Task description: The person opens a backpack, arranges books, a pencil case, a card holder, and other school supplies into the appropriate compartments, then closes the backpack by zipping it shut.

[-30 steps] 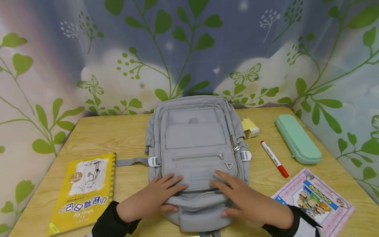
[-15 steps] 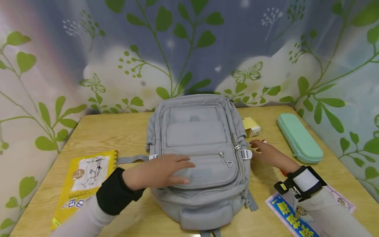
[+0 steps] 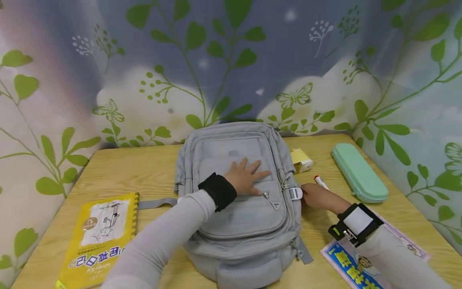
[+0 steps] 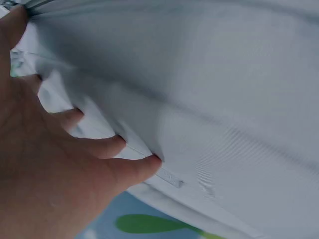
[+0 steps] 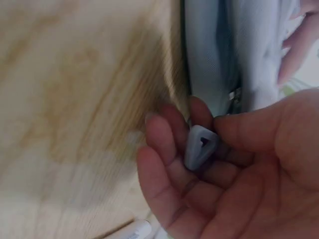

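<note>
A grey backpack (image 3: 242,241) lies front side up on the wooden table, its top toward the patterned cloth. My left hand (image 3: 243,176) rests on its front panel with fingers spread; in the left wrist view the fingertips (image 4: 154,162) press into the fabric. At the bag's right side, beside the white buckle (image 3: 296,194), is my right hand (image 3: 319,196). The right wrist view shows its thumb and forefinger pinching a zipper at a grey triangular zipper pull (image 5: 199,147), which hangs over the curled fingers. Another triangular pull (image 3: 275,205) lies on the front pocket.
Left of the bag lies a yellow book (image 3: 104,233). To the right are a mint-green pencil case (image 3: 359,172), a red-capped marker (image 3: 320,182) partly behind my hand, and a small yellow-and-white object (image 3: 301,160). A pink-edged booklet (image 3: 348,261) sits under my right forearm.
My left hand has moved from the bag's lower front up to its middle. My right hand has left the lower front for the right side, where it now pinches the zipper pull.
</note>
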`<state>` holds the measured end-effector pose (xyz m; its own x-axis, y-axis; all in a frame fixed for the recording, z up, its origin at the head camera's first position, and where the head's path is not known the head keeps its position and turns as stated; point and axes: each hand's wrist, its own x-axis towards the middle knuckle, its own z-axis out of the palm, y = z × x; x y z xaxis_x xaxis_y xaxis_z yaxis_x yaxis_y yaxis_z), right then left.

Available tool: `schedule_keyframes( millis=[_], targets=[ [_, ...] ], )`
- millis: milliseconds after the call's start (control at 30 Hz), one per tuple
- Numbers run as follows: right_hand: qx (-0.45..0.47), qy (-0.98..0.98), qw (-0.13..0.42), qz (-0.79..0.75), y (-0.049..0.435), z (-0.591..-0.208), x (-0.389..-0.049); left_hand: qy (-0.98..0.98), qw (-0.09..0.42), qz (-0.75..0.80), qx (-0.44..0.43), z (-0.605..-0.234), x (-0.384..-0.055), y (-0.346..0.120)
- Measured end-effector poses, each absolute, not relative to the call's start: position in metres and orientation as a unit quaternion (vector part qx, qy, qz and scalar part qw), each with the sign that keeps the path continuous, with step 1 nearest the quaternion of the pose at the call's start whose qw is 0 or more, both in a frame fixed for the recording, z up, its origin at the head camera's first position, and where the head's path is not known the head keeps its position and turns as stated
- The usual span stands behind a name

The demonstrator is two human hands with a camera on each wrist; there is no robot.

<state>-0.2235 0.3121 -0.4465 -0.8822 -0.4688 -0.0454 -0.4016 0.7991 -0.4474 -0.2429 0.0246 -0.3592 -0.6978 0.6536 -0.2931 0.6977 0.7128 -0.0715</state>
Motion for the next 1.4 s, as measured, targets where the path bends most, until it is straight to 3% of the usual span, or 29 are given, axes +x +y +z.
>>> schedule_keyframes(
  millis=[133,300,633,867,1133,1400],
  targets=[
    [-0.183,0.959,0.107,-0.187,0.288,-0.417,-0.189,0.929,0.132,-0.096,0.332,-0.361,-0.239,0.022],
    [-0.158,0.979,0.072,-0.111,0.265,-0.385,-0.149,0.931,0.15,-0.093,0.321,-0.353,-0.237,0.021],
    [-0.133,0.982,0.065,-0.117,0.232,-0.372,-0.103,0.934,0.129,-0.11,0.316,-0.384,-0.261,0.024],
    [-0.115,0.976,0.12,-0.139,0.223,-0.37,-0.079,0.933,0.123,-0.125,0.314,-0.395,-0.258,0.029],
    [-0.134,0.972,0.123,-0.151,0.218,-0.369,-0.066,0.934,0.132,-0.123,0.309,-0.368,-0.235,0.029],
    [-0.146,0.954,0.172,-0.197,0.224,-0.362,-0.066,0.936,0.127,-0.117,0.307,-0.363,-0.232,0.027]
  ],
)
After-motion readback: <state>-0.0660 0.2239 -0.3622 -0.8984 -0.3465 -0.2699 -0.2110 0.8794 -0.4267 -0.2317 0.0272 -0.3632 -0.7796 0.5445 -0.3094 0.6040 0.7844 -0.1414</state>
